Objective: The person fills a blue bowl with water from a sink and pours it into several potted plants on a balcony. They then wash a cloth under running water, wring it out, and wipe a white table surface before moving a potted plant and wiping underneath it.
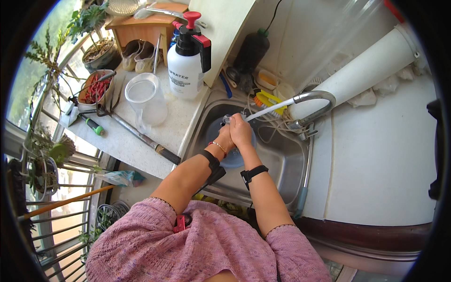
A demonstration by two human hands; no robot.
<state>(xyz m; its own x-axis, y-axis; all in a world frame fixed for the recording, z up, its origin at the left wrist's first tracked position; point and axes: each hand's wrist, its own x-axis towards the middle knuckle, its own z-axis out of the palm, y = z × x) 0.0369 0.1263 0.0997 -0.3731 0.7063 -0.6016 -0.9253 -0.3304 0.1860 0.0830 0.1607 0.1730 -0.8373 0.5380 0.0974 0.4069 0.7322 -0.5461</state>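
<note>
Both hands are pressed together over a blue basin (230, 163) in a stainless steel sink (282, 169). My left hand (226, 136), with a beaded bracelet at the wrist, lies against my right hand (241, 132). Between and just beyond the fingers shows a small shiny clear or grey item (227, 119), too small to name; which hand grips it is hidden. A curved metal faucet (319, 96) with a white spout or water stream (269, 109) reaches to the hands. A yellow scrub brush (270, 102) with orange bristles lies behind the sink's basin.
On the left counter (148, 155) stand a white pump sprayer (185, 70), a clear plastic pitcher (144, 102), a long-handled tool (141, 135) and a bowl of red chillies (97, 88). A wide white pipe (366, 67) slants behind the faucet. A white counter (380, 165) lies right.
</note>
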